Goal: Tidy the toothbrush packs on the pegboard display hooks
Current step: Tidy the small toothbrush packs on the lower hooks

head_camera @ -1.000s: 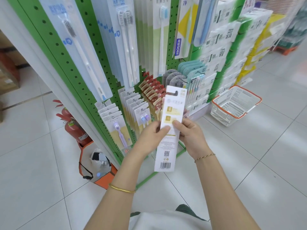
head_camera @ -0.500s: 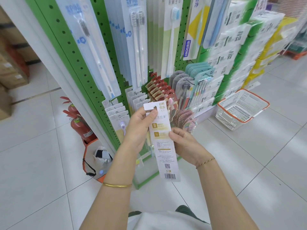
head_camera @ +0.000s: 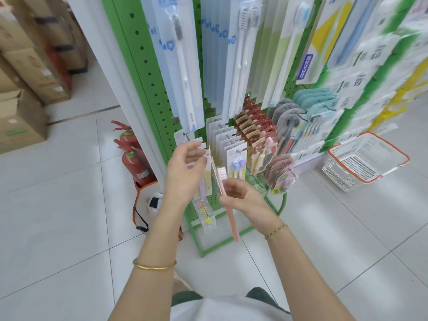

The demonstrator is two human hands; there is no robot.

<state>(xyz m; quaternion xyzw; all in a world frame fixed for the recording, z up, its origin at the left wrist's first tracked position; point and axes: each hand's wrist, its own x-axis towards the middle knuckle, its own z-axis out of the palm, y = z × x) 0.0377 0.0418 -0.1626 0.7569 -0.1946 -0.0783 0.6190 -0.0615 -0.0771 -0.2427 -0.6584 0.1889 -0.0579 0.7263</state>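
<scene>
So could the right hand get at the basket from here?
Probably not: the right hand grips the pack, and the basket sits on the floor far off to the right.

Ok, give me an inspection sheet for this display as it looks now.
Surface: green pegboard stand on white tiled floor.
Job's things: pink toothbrush pack held edge-on; white carded toothbrush packs hanging on hooks.
Clutter: two red fire extinguishers; white wire basket with orange rim.
Hands: right hand grips the pink pack; left hand at its top, grip blurred.
Cables: nothing seen.
Surroundings: stacked brown cardboard boxes.
</scene>
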